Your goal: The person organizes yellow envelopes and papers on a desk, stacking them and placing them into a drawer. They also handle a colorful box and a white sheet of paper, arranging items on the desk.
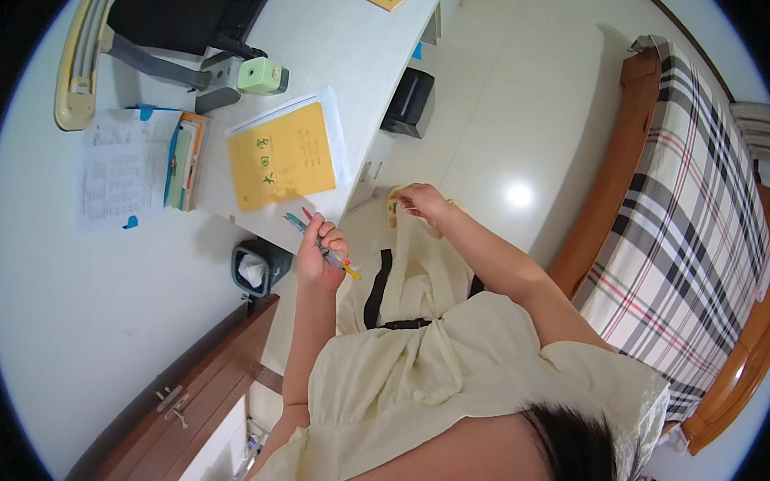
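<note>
My left hand [322,250] is closed around a small bundle of pens [295,222], held just off the corner of the white desk [223,180]. The pens' blue and red ends stick out above the fist, and yellow and red ends show below it. Nearest to this hand on the desk lies a yellow notebook [282,157] on white paper sheets [333,120]. My right hand [422,202] hangs over the floor beside the desk, with its fingers curled together in front of my pale yellow dress [396,354]. Whatever is between those fingers is too small to make out.
A green pencil sharpener [261,75], a lamp [79,68] and upright books [184,160] stand along the desk's wall side. Below the desk corner is a dark waste bin [260,267]. A wood-framed bed [665,212] with a plaid cover lies to the right.
</note>
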`<state>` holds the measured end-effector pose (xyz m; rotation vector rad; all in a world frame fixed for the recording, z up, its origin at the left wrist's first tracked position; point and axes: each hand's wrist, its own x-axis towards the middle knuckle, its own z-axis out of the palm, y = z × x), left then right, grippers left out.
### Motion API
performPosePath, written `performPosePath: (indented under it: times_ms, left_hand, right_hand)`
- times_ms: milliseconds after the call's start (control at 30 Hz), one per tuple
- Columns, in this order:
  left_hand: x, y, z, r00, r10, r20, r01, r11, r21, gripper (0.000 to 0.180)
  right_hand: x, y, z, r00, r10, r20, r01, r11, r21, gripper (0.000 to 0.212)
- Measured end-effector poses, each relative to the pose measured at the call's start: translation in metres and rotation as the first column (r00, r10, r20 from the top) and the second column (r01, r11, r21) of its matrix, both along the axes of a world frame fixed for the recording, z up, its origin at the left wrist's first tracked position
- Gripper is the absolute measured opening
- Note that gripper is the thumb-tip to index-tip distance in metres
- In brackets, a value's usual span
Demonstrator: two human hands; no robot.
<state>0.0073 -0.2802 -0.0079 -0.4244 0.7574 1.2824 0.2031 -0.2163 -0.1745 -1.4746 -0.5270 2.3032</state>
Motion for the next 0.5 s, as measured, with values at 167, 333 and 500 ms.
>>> performPosePath:
  times_ms: [167,333,500]
  left_hand:
    - [-0.014,-0.008,0.007,0.991,-0.102,-0.090,0.099,0.994,-0.041,0.017]
    - [-0.027,-0.016,0.015,0.858,-0.310,-0.410,0.273,0.951,-0.147,0.011]
    - [-0.056,-0.032,0.019,0.706,-0.416,-0.573,0.396,0.903,-0.168,0.008]
  right_hand:
    - [-0.033,-0.007,-0.004,0.999,-0.051,-0.001,0.051,0.997,-0.057,0.020]
    - [-0.094,-0.005,-0.036,0.989,-0.145,-0.008,0.145,0.989,-0.018,0.039]
    - [-0.158,0.002,-0.055,0.953,-0.295,-0.065,0.291,0.955,-0.065,0.042]
